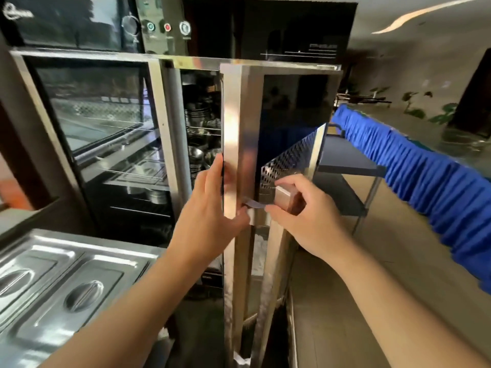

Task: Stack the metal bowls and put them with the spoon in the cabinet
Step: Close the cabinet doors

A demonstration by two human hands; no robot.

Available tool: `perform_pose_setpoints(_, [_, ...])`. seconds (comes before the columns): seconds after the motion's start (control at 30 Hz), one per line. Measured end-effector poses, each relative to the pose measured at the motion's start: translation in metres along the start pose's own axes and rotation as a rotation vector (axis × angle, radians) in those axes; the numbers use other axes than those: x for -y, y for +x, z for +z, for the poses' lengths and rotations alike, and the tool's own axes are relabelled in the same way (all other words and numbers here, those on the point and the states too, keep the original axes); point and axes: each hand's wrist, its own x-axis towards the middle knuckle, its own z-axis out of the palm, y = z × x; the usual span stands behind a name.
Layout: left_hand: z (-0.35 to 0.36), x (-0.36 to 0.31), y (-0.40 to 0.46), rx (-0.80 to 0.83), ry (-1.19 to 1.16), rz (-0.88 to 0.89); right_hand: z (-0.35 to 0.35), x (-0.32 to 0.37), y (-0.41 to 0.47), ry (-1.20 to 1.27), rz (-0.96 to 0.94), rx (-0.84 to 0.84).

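Our left hand [212, 208] grasps the free edge of the cabinet door [235, 139], fingers wrapped around it; our right hand [300, 208] is clenched on the door's handle [285, 199]. Neither carries a bowl or spoon. Bowls [200, 155] stand on the shelves in the gap, though we cannot tell which are ours, and the spoon is not in view. We judge this the door-handling step; whether it calls for opening or shutting next depends on that.

Lidded steel pans [66, 282], blue table skirt [435, 187]
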Motion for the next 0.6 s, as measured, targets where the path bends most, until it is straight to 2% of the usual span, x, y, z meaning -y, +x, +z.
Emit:
perform_pose_setpoints(0.37, [-0.017, 0.139, 0.059, -0.009, 0.037, -0.127, 0.129, -0.004, 0.097, 0.258, 0.185, 0.261])
perform_pose_setpoints(0.6, [-0.016, 0.230, 0.112, 0.011, 0.207, -0.126, 0.207, -0.004, 0.171, 0.327, 0.266, 0.360])
